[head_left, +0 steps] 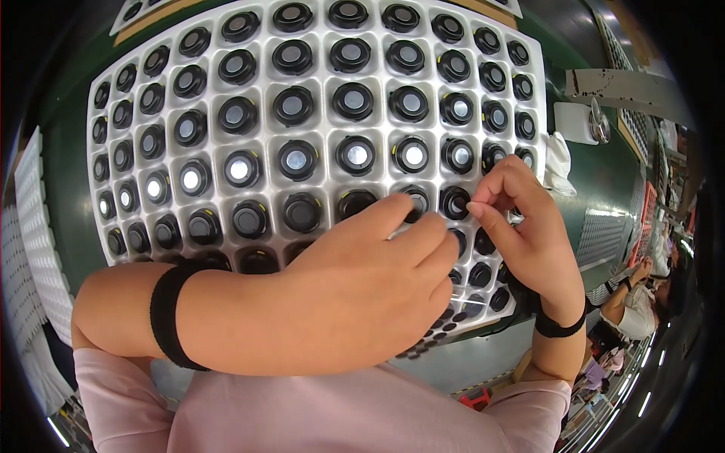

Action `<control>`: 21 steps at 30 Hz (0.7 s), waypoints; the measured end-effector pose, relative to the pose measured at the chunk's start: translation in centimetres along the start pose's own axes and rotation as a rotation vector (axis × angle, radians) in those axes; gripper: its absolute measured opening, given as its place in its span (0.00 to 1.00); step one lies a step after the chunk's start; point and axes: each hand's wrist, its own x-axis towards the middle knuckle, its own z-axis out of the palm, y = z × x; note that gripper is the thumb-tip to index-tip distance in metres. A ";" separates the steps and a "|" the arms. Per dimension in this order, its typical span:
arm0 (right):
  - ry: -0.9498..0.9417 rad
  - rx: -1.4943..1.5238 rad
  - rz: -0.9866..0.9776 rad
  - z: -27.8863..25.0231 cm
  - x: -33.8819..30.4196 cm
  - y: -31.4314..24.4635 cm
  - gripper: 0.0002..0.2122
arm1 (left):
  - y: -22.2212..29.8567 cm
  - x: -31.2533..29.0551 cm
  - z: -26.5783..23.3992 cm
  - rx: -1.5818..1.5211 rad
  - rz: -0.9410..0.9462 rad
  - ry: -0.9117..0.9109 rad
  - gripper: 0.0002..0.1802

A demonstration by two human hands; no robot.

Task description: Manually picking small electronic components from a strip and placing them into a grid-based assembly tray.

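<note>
Your black round parts sit one to a pocket in the white moulded tray (pixel 323 98), faces up, which probably keeps them from knocking together and leaves each top within reach of your fingers. In the far rows the parts show a silver disc (pixel 298 160) at the centre, while several nearer ones, such as the plain black part (pixel 302 211), have dark tops. The tray lies on the green table (pixel 64 151) right in front of you, so both your arms can come in over its near edge. Your left forearm crosses above the near pockets and hides some of them, likely because that brings your left hand (pixel 374 257) over to meet your right hand (pixel 529 226) on the right side of the tray. The black part between your hands (pixel 455 202) stays seated in its pocket, just beside your right thumb tip (pixel 476 209). On that right hand, thumb and forefinger are drawn together in a closed pinch, low over the tray, and the other fingers are curled back, perhaps to keep them off neighbouring parts. Your left hand is turned back-up with its fingers bent down towards the pockets; its fingertips are largely hidden, so I cannot tell whether they grip a part or only rest near one.
</note>
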 end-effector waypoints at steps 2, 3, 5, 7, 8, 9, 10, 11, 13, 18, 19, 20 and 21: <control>-0.003 0.034 0.028 0.1 0.1 0.0 0.05 | -0.6 0.4 0.7 0.130 0.069 0.076 0.10; -0.005 0.053 0.042 0.1 0.1 0.0 0.04 | -0.8 0.6 0.9 0.196 0.102 0.112 0.11; -0.010 0.040 0.030 0.1 0.2 0.1 0.04 | -0.8 0.5 1.2 0.175 0.088 0.109 0.11; -0.023 0.006 -0.002 0.1 0.2 0.2 0.04 | -0.7 0.5 1.4 0.142 0.056 0.111 0.11; -0.022 0.006 0.002 0.1 0.4 0.1 0.04 | -0.7 0.5 1.5 0.139 0.058 0.110 0.11; -0.021 -0.012 -0.009 0.1 0.5 0.1 0.04 | -0.7 0.5 1.6 0.146 0.055 0.112 0.11; -0.019 -0.031 -0.019 0.1 0.6 0.0 0.04 | -0.7 0.5 1.7 0.154 0.053 0.113 0.11; -0.018 -0.050 -0.031 0.1 0.6 0.0 0.05 | -0.8 0.5 1.8 0.162 0.050 0.114 0.10; -0.012 -0.052 -0.024 0.2 0.6 0.1 0.05 | -0.8 0.5 1.8 0.162 0.049 0.116 0.10; 0.000 -0.061 -0.016 0.1 0.6 0.1 0.05 | -0.8 0.5 1.9 0.154 0.046 0.129 0.10; 0.000 -0.062 -0.017 0.1 0.6 0.1 0.05 | -0.8 0.5 1.9 0.149 0.047 0.133 0.10; 0.000 -0.062 -0.018 0.2 0.7 0.0 0.05 | -0.8 0.4 1.9 0.149 0.046 0.133 0.10; 0.000 -0.073 -0.023 0.2 0.7 0.0 0.05 | -0.8 0.4 2.0 0.151 0.044 0.136 0.10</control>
